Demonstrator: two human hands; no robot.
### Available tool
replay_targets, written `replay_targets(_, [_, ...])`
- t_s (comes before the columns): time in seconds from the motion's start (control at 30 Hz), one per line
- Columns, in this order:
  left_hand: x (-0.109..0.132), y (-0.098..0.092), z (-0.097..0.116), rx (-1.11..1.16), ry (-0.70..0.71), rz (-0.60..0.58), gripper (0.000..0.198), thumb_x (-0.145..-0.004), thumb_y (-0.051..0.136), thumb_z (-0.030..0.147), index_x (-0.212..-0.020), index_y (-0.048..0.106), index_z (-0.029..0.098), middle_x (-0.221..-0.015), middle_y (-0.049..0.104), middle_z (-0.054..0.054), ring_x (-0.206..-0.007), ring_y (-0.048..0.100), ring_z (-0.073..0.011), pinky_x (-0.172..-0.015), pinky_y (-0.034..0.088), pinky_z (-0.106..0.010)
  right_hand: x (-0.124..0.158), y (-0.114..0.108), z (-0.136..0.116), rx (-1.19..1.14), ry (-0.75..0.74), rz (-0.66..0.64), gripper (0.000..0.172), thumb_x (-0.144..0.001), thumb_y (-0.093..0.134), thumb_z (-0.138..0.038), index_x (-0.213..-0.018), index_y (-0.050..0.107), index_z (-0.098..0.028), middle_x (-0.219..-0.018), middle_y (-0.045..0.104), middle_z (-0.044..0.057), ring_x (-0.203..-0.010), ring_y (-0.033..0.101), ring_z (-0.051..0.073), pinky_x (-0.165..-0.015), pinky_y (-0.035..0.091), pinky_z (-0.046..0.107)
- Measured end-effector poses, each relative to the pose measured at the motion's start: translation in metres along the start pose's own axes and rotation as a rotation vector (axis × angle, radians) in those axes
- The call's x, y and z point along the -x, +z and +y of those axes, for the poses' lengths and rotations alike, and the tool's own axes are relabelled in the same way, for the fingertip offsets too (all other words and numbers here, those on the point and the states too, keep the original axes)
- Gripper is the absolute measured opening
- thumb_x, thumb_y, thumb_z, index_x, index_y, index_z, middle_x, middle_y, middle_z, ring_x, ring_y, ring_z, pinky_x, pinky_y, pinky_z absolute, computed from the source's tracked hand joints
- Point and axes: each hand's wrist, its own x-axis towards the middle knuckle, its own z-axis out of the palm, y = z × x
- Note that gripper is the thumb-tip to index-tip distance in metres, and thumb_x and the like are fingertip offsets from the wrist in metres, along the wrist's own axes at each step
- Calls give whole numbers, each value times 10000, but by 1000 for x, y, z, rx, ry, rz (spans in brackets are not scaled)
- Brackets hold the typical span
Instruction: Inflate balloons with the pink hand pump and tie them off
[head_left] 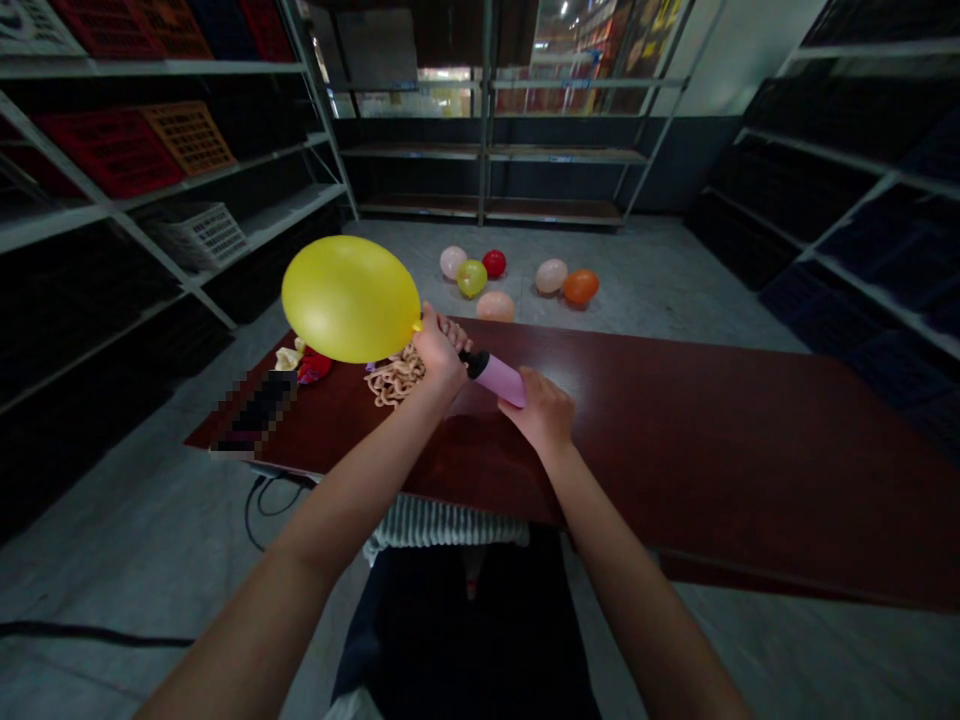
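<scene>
At the table's (712,420) left end lie limp balloons (304,362) and a beige pile (394,380). Above them the yellow balloon (351,298) stands full and round. My left hand (439,350) is closed tight round its neck, pinching it onto the nozzle of the pump (499,378), I judge to keep it seated. My right hand (544,410) is wrapped shut round the pink barrel, steadying it low over the table. Loose balloons (525,275) rest on the floor beyond.

Single head-worn view, looking forward and down from the near edge of the dark red wooden table (712,420); close to it, facing the metal shelving (487,150) across the floor.
</scene>
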Motion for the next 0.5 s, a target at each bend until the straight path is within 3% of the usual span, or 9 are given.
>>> replay_targets(0.17, [2,13,-7,-65,51,-35,546,-1032,499,420,-575,292,206,-424,227,77,-303,225,-73,-335,193,-229,-1,0,1,-18,66,37,379,-816,697,-361,-1141,623,-181,-929,741,86,-797,671,236,-660,403,304])
replay_targets(0.5, [3,7,32,-56,69,-39,578,-1000,544,512,-572,302,208,-430,238,80,-314,235,-73,-343,218,-233,1,2,-4,-56,-16,8,370,-879,665,-407,-1178,625,-194,-979,741,71,-845,686,213,-705,428,291])
